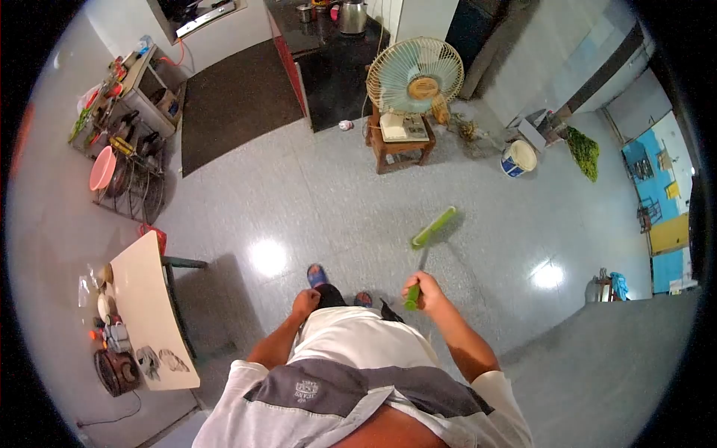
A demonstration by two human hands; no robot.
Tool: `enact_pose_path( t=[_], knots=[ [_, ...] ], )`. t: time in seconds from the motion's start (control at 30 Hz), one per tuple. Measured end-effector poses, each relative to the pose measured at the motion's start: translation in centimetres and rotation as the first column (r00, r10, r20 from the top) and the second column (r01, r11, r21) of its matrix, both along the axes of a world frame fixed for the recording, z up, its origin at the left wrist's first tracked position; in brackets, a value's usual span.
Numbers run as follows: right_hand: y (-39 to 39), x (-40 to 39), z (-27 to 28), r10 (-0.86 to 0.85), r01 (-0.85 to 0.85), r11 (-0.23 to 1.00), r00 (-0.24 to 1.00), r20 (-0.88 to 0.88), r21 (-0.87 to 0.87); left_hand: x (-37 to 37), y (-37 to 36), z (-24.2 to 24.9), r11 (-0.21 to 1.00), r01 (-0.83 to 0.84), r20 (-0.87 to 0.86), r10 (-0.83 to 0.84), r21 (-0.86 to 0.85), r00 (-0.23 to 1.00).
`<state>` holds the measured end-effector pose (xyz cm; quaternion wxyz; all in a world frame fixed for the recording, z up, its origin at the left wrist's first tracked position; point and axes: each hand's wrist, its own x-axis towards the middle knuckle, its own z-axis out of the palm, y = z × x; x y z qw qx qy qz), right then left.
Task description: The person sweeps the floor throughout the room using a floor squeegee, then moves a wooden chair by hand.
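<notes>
My right hand (424, 290) is wrapped round the green grip of a squeegee (433, 228), held out in front of me. Its long green head, slightly blurred, slants over the grey floor, joined to the grip by a thin grey shaft. Beside the dark cloth on my left leg, my left hand (305, 303) hangs with its fingers curled in, and no object shows in it. Just beyond that hand is my foot in a blue sandal (317, 275).
Ahead, a fan (418, 78) stands on a wooden stool (399, 153). A white and blue bucket (518, 159) is to its right, near a green heap (582, 153). On my left are a pale table (149, 299) and a rack (131, 187) with a pink basin (103, 169).
</notes>
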<state>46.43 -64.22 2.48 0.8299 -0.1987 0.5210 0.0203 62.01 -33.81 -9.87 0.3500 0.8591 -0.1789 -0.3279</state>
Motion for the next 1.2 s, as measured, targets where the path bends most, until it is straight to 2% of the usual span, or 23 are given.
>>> enact_pose_path(
  t=[0.1, 0.13, 0.17, 0.2, 0.3, 0.33, 0.37, 0.43, 0.57, 0.63, 0.67, 0.77, 0.8, 0.83, 0.9, 0.93, 0.97, 1.0, 1.03, 1.07, 1.1, 1.17, 1.2],
  knots=[
    [1.4, 2.9, 2.7, -0.028, 0.014, 0.993, 0.992, 0.119, 0.119, 0.3, 1.0, -1.0, 1.000, -0.015, -0.005, 0.015, 0.012, 1.000],
    [1.5, 3.8, 3.9, 0.025, -0.081, 0.952, 0.981, 0.192, 0.294, 1.0, 1.0, -1.3, 0.998, -0.036, -0.100, 0.042, 0.058, 0.994],
    [1.8, 4.7, 4.4, 0.063, -0.185, 0.874, 0.960, 0.274, 0.449, 1.6, 1.1, -1.6, 0.998, -0.032, -0.100, 0.038, 0.057, 0.994],
    [2.4, 5.6, 3.1, -0.032, -0.142, 0.863, 0.943, 0.332, 0.485, 2.5, 1.2, -1.9, 0.999, -0.013, -0.079, 0.017, 0.048, 0.997],
    [3.4, 9.5, 2.4, 0.053, -0.276, 0.812, 0.912, 0.406, 0.515, 5.9, 0.7, -1.7, 0.997, 0.055, -0.036, -0.053, 0.046, 0.998],
    [3.7, 11.3, 2.0, 0.039, -0.317, 0.737, 0.901, 0.431, 0.596, 7.1, 0.2, -1.4, 0.993, 0.102, -0.016, -0.101, 0.063, 0.995],
    [4.3, 13.2, 1.6, 0.033, -0.271, 0.725, 0.932, 0.360, 0.634, 8.2, -0.1, -0.9, 0.995, 0.089, -0.012, -0.089, 0.054, 0.996],
    [5.9, 17.3, 0.3, 0.086, -0.290, 0.733, 0.937, 0.338, 0.616, 10.2, -0.1, -0.1, 0.993, 0.101, 0.011, -0.102, 0.064, 0.995],
    [7.7, 23.3, -2.4, 0.242, -0.490, 0.711, 0.843, 0.480, 0.503, 13.4, 1.2, -0.1, 0.994, 0.104, 0.018, -0.105, 0.020, 0.994],
    [7.9, 25.3, -3.4, 0.244, -0.444, 0.717, 0.882, 0.402, 0.537, 14.2, 3.1, -0.5, 0.989, 0.087, -0.041, -0.083, 0.116, 0.996],
    [7.5, 25.7, -3.9, 0.168, -0.341, 0.684, 0.934, 0.316, 0.644, 14.7, 4.2, -1.3, 0.996, 0.060, -0.081, -0.054, 0.073, 0.995],
    [4.8, 24.1, -5.5, 0.059, -0.260, 0.693, 0.950, 0.306, 0.672, 16.3, 6.9, -1.7, 0.971, 0.113, -0.095, -0.094, 0.212, 0.991],
    [3.5, 22.7, -5.5, 0.028, -0.246, 0.697, 0.948, 0.318, 0.673, 17.1, 8.5, -4.9, 0.954, 0.205, -0.084, -0.191, 0.219, 0.978],
    [2.2, 20.8, -5.4, 0.001, -0.235, 0.700, 0.945, 0.328, 0.675, 17.9, 8.7, -4.2, 0.953, 0.213, -0.088, -0.199, 0.216, 0.976],
    [0.4, 16.4, -4.7, 0.060, -0.476, 0.758, 0.732, 0.679, 0.446, 19.3, 9.3, -1.8, 0.900, 0.362, -0.122, -0.342, 0.242, 0.932],
    [-0.1, 14.2, -6.2, -0.113, -0.381, 0.726, 0.755, 0.646, 0.572, 20.0, 11.6, -8.1, 0.920, 0.360, -0.044, -0.358, 0.155, 0.933],
    [-0.5, 12.6, -7.9, -0.278, -0.290, 0.668, 0.756, 0.592, 0.685, 21.0, 11.3, -8.3, 0.921, 0.358, -0.033, -0.358, 0.151, 0.933],
    [-0.8, 11.8, -7.9, -0.273, -0.295, 0.675, 0.751, 0.601, 0.676, 22.0, 10.7, -8.3, 0.894, 0.387, -0.034, -0.390, 0.227, 0.920],
    [-1.0, 11.0, -7.8, -0.084, -0.174, 0.853, 0.885, 0.458, 0.492, 22.6, 10.0, -8.2, 0.859, 0.414, -0.041, -0.422, 0.301, 0.906],
    [-1.1, 10.7, -7.6, 0.046, -0.104, 0.965, 0.971, 0.234, 0.243, 23.0, 8.9, -6.9, 0.859, 0.418, -0.038, -0.427, 0.296, 0.904],
    [-1.1, 11.3, -6.9, 0.042, -0.098, 0.966, 0.972, 0.231, 0.238, 23.4, 7.3, -4.6, 0.868, 0.377, -0.048, -0.383, 0.322, 0.922],
    [0.6, 15.6, -1.4, -0.060, -0.060, 0.886, 0.969, 0.240, 0.460, 24.0, 4.8, -2.5, 0.874, 0.344, -0.065, -0.343, 0.343, 0.937],
    [1.6, 17.7, 0.3, 0.068, -0.116, 0.972, 0.971, 0.229, 0.203, 24.3, 4.1, -2.6, 0.911, 0.338, -0.037, -0.339, 0.236, 0.940]
  ],
)
